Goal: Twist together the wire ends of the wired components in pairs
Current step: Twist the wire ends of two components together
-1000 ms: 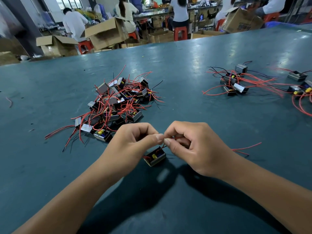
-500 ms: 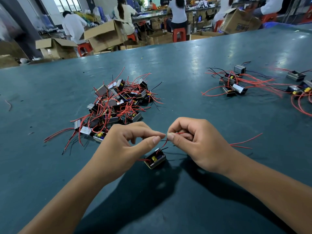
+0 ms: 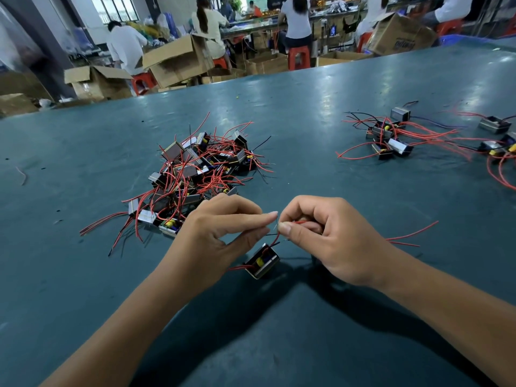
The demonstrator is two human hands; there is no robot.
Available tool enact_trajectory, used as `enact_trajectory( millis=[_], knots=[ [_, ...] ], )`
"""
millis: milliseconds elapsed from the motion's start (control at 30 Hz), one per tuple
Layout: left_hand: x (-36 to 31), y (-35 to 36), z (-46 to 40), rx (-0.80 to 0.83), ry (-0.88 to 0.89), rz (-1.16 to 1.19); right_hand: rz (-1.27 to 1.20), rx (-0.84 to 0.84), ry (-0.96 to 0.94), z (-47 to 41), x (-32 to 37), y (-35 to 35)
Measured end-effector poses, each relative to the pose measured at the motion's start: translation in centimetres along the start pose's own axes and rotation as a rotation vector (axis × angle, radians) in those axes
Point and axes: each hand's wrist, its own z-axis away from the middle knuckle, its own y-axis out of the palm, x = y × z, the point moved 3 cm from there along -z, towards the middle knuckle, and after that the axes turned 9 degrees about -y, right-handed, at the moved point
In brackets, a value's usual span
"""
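Note:
A small boxy wired component (image 3: 262, 261) with a yellow core lies on the teal table (image 3: 307, 129) just below my hands. Its red and black wires rise to my fingertips. My left hand (image 3: 220, 233) pinches the bare wire ends between thumb and forefinger. My right hand (image 3: 321, 236) pinches the same red wire (image 3: 275, 237) a finger's width to the right, its other fingers curled. Two more red wires (image 3: 410, 237) trail out to the right from behind my right hand.
A heap of wired components (image 3: 195, 174) with tangled red wires lies beyond my left hand. A smaller group (image 3: 391, 138) sits at the far right, with more components (image 3: 497, 146) near the right edge. Cardboard boxes and seated people fill the room beyond the table.
My hands have risen slightly and drawn a little apart. The wire ends between the fingertips now show. The component stays on the table.

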Motion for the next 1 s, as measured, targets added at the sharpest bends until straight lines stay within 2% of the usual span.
enact_trajectory(
  millis=[67, 267, 667, 867, 1000],
  knots=[
    [0.1, 0.1, 0.1, -0.001, 0.006, -0.003, -0.002, 0.006, 0.001, 0.0, 0.0, 0.0],
    [-0.1, -0.3, 0.0, -0.142, 0.115, -0.161, -0.008, 0.024, 0.01, 0.0, 0.0, -0.1],
    [-0.5, -0.1, -0.1, -0.137, 0.247, -0.221, -0.033, 0.089, -0.024, 0.0, 0.4, 0.2],
    [-0.7, 0.2, -0.1, -0.112, 0.213, -0.219, 0.008, 0.06, -0.06, 0.1, 0.6, 0.5],
    [-1.0, 0.5, -0.1, -0.052, 0.117, -0.109, 0.049, 0.024, -0.122, 0.3, 1.0, 0.6]
  ],
)
